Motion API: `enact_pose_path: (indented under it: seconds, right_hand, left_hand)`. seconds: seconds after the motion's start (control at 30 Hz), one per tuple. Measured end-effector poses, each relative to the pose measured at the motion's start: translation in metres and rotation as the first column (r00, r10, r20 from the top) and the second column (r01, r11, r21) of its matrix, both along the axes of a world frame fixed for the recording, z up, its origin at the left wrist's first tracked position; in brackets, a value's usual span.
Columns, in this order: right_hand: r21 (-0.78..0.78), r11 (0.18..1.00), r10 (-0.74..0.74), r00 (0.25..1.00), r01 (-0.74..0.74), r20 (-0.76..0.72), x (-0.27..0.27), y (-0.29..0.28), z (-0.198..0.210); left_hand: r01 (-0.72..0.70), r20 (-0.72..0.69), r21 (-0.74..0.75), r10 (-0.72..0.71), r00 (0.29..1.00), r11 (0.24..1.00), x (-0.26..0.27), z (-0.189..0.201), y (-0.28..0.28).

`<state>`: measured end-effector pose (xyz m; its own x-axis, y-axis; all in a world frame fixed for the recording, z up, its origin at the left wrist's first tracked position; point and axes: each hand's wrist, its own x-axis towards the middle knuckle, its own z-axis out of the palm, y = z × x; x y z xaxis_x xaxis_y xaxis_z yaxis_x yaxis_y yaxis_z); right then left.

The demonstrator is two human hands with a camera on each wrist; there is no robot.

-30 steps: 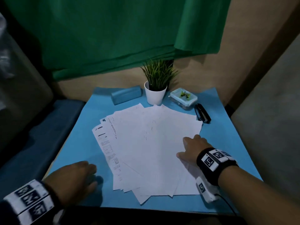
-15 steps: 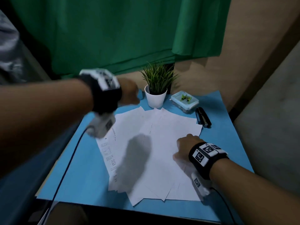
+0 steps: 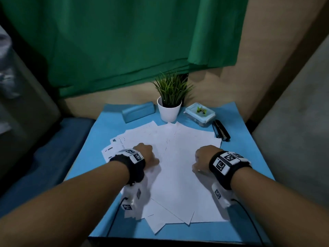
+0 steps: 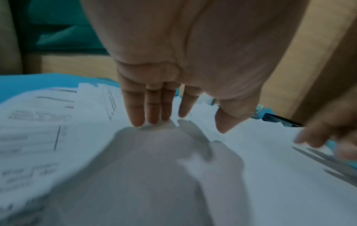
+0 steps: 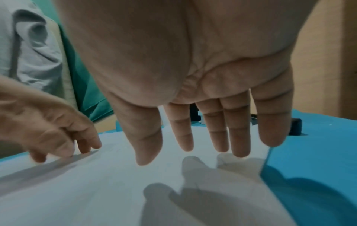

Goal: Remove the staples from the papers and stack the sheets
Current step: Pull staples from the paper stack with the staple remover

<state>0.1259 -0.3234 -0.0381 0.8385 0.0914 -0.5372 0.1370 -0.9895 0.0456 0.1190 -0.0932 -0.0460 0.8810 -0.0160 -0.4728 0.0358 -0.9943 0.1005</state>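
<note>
Both hands, the left hand (image 3: 146, 154) and right hand (image 3: 203, 158), press straight fingers on the fanned sheets (image 3: 178, 166), holding nothing; the sheets' print is too blurred to read.

Print on the fanned sheets (image 4: 38, 122) is too blurred to read, the left hand (image 3: 146, 155) covers part of them, and contents of the lidded box (image 3: 200, 112) are too small to identify.
</note>
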Motion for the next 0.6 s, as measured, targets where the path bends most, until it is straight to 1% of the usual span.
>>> enact_pose_path:
  seconds: [0.1,0.2,0.27,0.3,0.37,0.4,0.43,0.5,0.6]
  right_hand:
    - [0.011,1.000,0.009,1.000,-0.010,0.008,0.008,0.012,-0.001]
    - [-0.010,0.999,0.035,0.999,-0.035,-0.012,0.002,0.017,-0.010]
    - [-0.016,1.000,0.018,1.000,-0.018,-0.005,-0.005,0.014,-0.015]
    - [-0.014,1.000,0.016,1.000,-0.016,-0.011,-0.007,0.013,-0.015]
    - [-0.017,0.998,0.061,0.997,-0.062,-0.051,-0.004,0.010,-0.016]
    - [-0.010,0.996,0.083,0.994,-0.084,-0.065,0.003,0.008,-0.016]
    - [-0.004,0.997,0.082,0.995,-0.083,-0.054,0.010,0.004,-0.013]
    - [-0.006,0.999,0.050,0.998,-0.050,0.032,0.033,-0.004,0.000]
    - [-0.035,0.999,0.008,0.977,-0.001,0.212,0.078,-0.017,0.028]
  left_hand:
    - [-0.044,0.013,-0.009,0.045,0.999,0.999,-0.003,-0.011,0.001]
    - [-0.156,-0.011,-0.133,0.156,0.988,0.979,0.003,-0.020,0.004]
    - [-0.231,-0.035,-0.247,0.230,0.973,0.941,0.009,-0.023,0.006]
    - [-0.244,-0.052,-0.300,0.239,0.970,0.922,0.011,-0.023,0.006]
    - [-0.237,-0.056,-0.378,0.233,0.971,0.895,0.011,-0.020,0.003]
    - [-0.255,-0.054,-0.422,0.257,0.965,0.870,0.010,-0.019,0.002]
    - [-0.287,-0.063,-0.483,0.294,0.954,0.827,0.010,-0.020,0.003]
    - [-0.351,-0.109,-0.581,0.357,0.927,0.734,0.008,-0.018,0.005]
    - [-0.387,-0.180,-0.645,0.360,0.915,0.660,0.010,-0.021,0.018]
